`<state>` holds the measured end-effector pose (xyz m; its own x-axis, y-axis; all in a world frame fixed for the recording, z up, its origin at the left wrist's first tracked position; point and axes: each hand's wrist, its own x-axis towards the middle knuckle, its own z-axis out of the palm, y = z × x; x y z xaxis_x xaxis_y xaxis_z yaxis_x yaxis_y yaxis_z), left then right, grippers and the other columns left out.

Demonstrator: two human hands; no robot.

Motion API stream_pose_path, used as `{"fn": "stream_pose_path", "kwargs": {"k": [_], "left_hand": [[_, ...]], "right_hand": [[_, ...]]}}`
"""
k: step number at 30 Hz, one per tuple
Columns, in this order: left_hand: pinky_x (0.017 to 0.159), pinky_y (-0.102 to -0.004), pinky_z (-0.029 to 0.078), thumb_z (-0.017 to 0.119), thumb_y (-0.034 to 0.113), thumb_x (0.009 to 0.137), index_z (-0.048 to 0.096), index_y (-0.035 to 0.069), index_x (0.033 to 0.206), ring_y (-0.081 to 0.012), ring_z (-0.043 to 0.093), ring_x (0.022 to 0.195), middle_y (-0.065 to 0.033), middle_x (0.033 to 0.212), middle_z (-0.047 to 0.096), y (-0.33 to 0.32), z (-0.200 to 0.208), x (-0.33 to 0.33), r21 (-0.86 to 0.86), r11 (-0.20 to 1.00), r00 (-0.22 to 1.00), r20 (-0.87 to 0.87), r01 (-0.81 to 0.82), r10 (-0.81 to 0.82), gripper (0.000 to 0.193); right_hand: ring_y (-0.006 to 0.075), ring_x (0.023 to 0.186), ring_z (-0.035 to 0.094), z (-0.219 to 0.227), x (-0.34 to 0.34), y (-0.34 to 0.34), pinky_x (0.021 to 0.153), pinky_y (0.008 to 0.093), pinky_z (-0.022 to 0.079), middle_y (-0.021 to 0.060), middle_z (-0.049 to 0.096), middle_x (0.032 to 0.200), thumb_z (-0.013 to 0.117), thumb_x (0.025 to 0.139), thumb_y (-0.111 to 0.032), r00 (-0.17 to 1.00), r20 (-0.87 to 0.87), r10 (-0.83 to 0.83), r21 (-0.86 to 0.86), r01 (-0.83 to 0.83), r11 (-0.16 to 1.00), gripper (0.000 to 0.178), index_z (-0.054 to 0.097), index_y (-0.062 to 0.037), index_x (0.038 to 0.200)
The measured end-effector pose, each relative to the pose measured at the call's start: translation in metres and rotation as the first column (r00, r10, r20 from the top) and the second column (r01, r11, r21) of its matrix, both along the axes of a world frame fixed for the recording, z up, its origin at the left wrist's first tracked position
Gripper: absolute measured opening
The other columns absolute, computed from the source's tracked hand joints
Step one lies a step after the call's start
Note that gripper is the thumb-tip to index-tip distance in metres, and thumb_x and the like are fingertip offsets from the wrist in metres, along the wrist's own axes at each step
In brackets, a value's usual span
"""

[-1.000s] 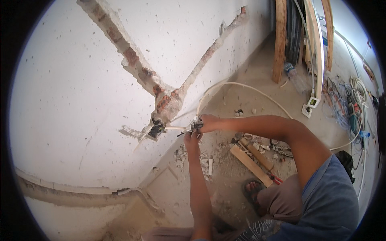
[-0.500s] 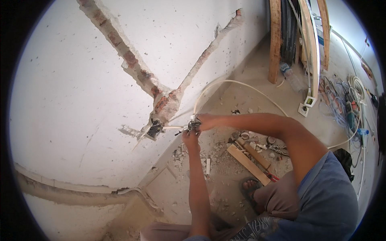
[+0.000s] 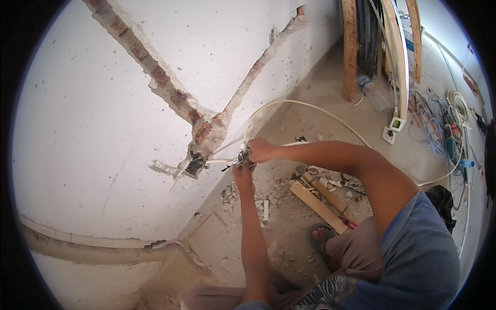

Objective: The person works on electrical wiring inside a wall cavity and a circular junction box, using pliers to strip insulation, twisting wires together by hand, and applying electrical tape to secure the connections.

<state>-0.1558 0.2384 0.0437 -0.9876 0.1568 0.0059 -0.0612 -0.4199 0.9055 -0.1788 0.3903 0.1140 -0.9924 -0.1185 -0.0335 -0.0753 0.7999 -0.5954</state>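
Low by the wall, both my hands meet at a small grey-and-black electrical socket fitting [image 3: 244, 156] with a white part. My left hand [image 3: 243, 176] grips it from below, fingers closed on its lower edge. From the right, my right hand [image 3: 262, 150] is closed against its side; its fingertips are partly hidden. A short white cable [image 3: 219, 161] runs from the dark wall box [image 3: 195, 164] to the fitting. A longer white cable [image 3: 294, 102] rises beside the fitting and arches right over the floor, passing behind my right arm.
Chased grooves [image 3: 161, 77] expose brick in the white wall. Wood pieces [image 3: 319, 207], rubble and tools lie beside my sandalled foot [image 3: 321, 238]. Farther right are upright planks [image 3: 350, 51], a plastic bottle [image 3: 373, 93], a socket frame [image 3: 388, 135], coiled cable [image 3: 457, 109] and a green power tool [image 3: 452, 144].
The view has shifted slightly, so the wall and floor sit a little more to the left and higher. Both hands stay at the fitting, with only small finger movement.
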Motion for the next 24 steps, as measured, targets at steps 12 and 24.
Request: {"fn": "stream_pose_path", "kwargs": {"k": [12, 24], "left_hand": [[0.087, -0.0353, 0.06, 0.059, 0.009, 0.1, 0.057, 0.0, 0.115, -0.0167, 0.067, 0.094, -0.0082, 0.109, 0.066, -0.009, -0.017, -0.012, -0.082, 0.995, 0.999, 0.003, -0.054, 0.054, 0.018], [0.094, -0.0357, 0.054, 0.057, 0.007, 0.097, 0.049, 0.006, 0.128, -0.0153, 0.06, 0.109, -0.0055, 0.123, 0.057, -0.008, -0.003, 0.023, 0.135, 0.989, 0.986, 0.162, -0.056, 0.034, 0.032]], "right_hand": [[0.0404, 0.09, 0.07, 0.001, 0.002, -0.011, 0.08, 0.0485, 0.055, 0.0246, 0.071, 0.093, 0.068, 0.076, -0.026, 0.999, 0.046, -0.003, -0.051, 0.005, 0.999, 0.033, 0.07, 0.0019, 0.093], [0.0387, 0.096, 0.063, 0.047, 0.027, 0.0, 0.083, 0.0471, 0.051, 0.0164, 0.063, 0.092, 0.068, 0.078, -0.012, 0.835, -0.391, 0.388, 0.024, -0.413, 0.911, 0.011, 0.067, -0.0045, 0.085]]}}
